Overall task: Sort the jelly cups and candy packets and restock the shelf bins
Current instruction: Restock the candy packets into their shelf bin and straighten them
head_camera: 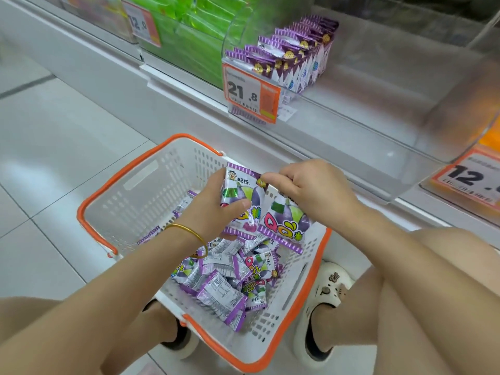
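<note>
Above basket (162, 190), fingers (238, 205) around packets (284, 226).

The clear bin (378, 93) has free room right of the packet row (295, 50) along its left wall.

Light: bright, even, white, from overhead. Glare: soft sheen on floor tiles (35, 169); pale reflections across clear bin fronts (446, 109). Shadows: faint, diffuse. Edges: shelf rail (189, 104) slightly bowed by wide lens. Focus: mildly soft throughout.
</note>
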`<state>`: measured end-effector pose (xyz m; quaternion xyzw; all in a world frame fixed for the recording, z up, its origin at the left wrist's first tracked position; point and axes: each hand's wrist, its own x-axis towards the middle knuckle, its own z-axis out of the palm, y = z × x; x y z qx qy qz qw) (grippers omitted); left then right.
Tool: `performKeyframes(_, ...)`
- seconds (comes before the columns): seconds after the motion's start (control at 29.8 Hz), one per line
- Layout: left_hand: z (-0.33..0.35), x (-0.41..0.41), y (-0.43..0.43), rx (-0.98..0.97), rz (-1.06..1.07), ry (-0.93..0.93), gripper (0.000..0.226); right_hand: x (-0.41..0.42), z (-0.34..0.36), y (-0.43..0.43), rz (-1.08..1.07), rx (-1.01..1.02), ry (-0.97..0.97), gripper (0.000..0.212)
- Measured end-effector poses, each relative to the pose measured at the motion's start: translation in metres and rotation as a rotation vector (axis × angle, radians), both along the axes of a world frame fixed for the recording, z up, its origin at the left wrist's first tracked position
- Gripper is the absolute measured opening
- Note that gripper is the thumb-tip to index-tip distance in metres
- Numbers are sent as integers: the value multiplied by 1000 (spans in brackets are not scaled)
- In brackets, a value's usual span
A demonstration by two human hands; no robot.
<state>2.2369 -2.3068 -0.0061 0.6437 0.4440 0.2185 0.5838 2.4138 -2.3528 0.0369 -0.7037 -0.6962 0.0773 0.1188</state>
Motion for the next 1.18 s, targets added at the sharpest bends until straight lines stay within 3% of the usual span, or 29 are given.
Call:
performKeyframes(0.17,-6,6,12,185,-30,197,64,9,6,14,11,-65,-23,58)
performKeyframes(0.37,16,17,-1,-165,-66,-30,25,-2,-2,21,-40,-26,-131,63)
performKeyframes(0.44,23,17,-5,-235,-89,-60,23,-5,-5,23,-58,4,-184,62)
performKeyframes(0.5,27,16,-8,-263,-146,-35,36,-9,-5,22,-78,43,-211,62)
performKeyframes(0.6,25,13,-10,-223,-264,20,75,-12,-6,20,-85,64,-163,59)
performKeyframes(0.74,23,8,-7,-105,-343,35,51,-8,-6,19,-148,111,151,51)
performKeyframes(0.87,29,1,-3,-60,-324,7,55,7,-8,8,-294,153,228,57)
performKeyframes(0.91,32,-1,-2,-65,-299,-9,48,9,-8,2,-314,104,380,62)
performKeyframes(1.01,43,-6,0,72,-224,18,35,4,-2,-14,-320,-291,1167,90)
performKeyframes(1.04,48,-5,-2,132,-199,39,33,2,-1,-18,-265,-390,1341,94)
performKeyframes(1.18,64,12,-9,212,-163,-38,35,-8,4,-23,-80,-337,1530,93)
